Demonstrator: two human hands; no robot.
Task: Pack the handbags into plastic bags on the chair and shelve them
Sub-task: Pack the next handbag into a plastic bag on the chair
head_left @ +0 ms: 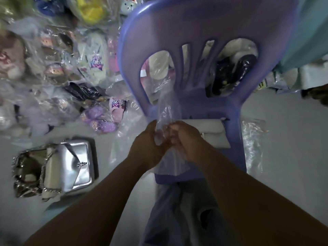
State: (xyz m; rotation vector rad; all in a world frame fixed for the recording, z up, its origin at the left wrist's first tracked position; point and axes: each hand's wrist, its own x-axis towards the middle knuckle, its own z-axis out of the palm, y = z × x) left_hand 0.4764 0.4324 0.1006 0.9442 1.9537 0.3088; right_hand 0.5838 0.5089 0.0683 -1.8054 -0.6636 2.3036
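Plastic bag (168,108) above chair (204,20) seat edge

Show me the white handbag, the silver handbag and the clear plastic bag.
white handbag (211,126): head view, its flap.
silver handbag (71,154): head view, its front flap.
clear plastic bag (168,103): head view, its raised upper part.

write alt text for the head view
The left hand and right hand grip a clear plastic bag above a purple plastic chair, where a white handbag lies on the seat. A silver handbag lies on the floor at left.
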